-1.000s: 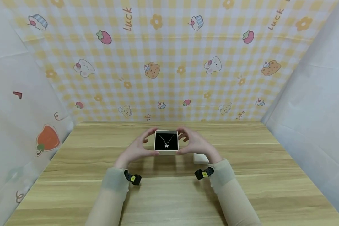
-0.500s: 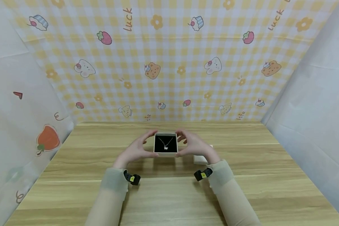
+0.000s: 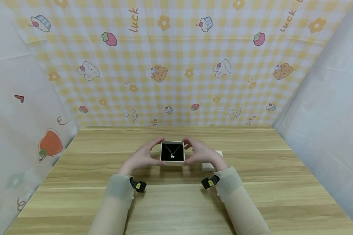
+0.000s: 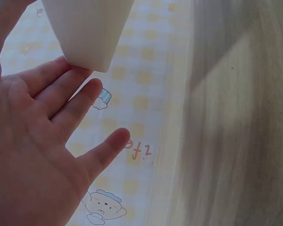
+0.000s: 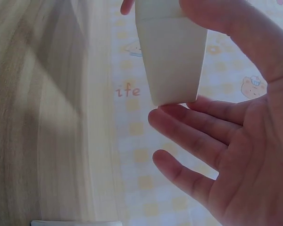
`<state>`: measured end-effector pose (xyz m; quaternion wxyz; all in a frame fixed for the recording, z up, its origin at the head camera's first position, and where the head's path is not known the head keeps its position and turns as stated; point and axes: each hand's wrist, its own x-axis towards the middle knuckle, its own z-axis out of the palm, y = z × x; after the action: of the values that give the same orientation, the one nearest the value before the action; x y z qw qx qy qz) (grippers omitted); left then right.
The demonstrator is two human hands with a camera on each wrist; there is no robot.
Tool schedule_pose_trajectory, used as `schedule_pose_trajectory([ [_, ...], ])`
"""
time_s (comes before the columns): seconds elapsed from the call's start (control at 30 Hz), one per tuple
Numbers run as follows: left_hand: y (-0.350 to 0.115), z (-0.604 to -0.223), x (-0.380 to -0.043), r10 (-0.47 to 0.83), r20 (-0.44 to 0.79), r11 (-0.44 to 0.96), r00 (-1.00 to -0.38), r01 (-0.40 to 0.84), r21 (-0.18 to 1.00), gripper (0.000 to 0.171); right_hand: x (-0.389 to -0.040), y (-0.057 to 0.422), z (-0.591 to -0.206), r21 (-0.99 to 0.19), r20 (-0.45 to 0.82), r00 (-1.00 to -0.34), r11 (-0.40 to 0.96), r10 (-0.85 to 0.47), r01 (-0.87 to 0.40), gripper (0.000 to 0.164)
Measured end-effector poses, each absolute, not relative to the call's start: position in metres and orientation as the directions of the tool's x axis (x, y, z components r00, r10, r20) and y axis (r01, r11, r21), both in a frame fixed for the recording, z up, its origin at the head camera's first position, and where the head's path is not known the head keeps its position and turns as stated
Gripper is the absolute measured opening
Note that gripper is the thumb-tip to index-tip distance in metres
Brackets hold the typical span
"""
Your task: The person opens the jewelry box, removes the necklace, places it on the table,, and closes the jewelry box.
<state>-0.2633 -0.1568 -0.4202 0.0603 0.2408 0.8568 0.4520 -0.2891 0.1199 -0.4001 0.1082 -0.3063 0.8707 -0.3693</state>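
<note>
A small white jewelry box (image 3: 172, 163), lidless, is held up above the table by both hands. On its black insert (image 3: 165, 157) lies a silver necklace (image 3: 172, 156) with a small pendant shaped like a butterfly. My left hand (image 3: 142, 158) grips the left corners between thumb and fingers, and my right hand (image 3: 203, 154) does the same on the right. From each wrist, the box's white side (image 4: 87, 40) shows, with fingertips (image 5: 156, 117) at its far edge. A white box lid (image 3: 208, 167), partly hidden by the right hand and wrist, lies on the table.
The wood-grain table (image 3: 176, 209) extends all around beneath the arms. Behind it hangs a yellow checked cloth (image 3: 179, 91) with cartoon prints. White sheets (image 3: 320, 107) stand at both sides. A black strap camera (image 3: 139, 186) sits on each wrist.
Both hands have brought the jewelry box slightly down in the head view. More of the lid shows beyond the right hand. The grip looks the same.
</note>
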Motion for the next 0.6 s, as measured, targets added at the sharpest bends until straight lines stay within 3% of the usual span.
schedule_pose_trajectory([
  [0.6,-0.1553,-0.4244,-0.263,0.502,0.081,0.527,-0.861,0.379,0.761,0.096,-0.2884,0.1141,-0.4091,-0.667,-0.035,-0.785,0.6,-0.619,-0.443,0.09],
])
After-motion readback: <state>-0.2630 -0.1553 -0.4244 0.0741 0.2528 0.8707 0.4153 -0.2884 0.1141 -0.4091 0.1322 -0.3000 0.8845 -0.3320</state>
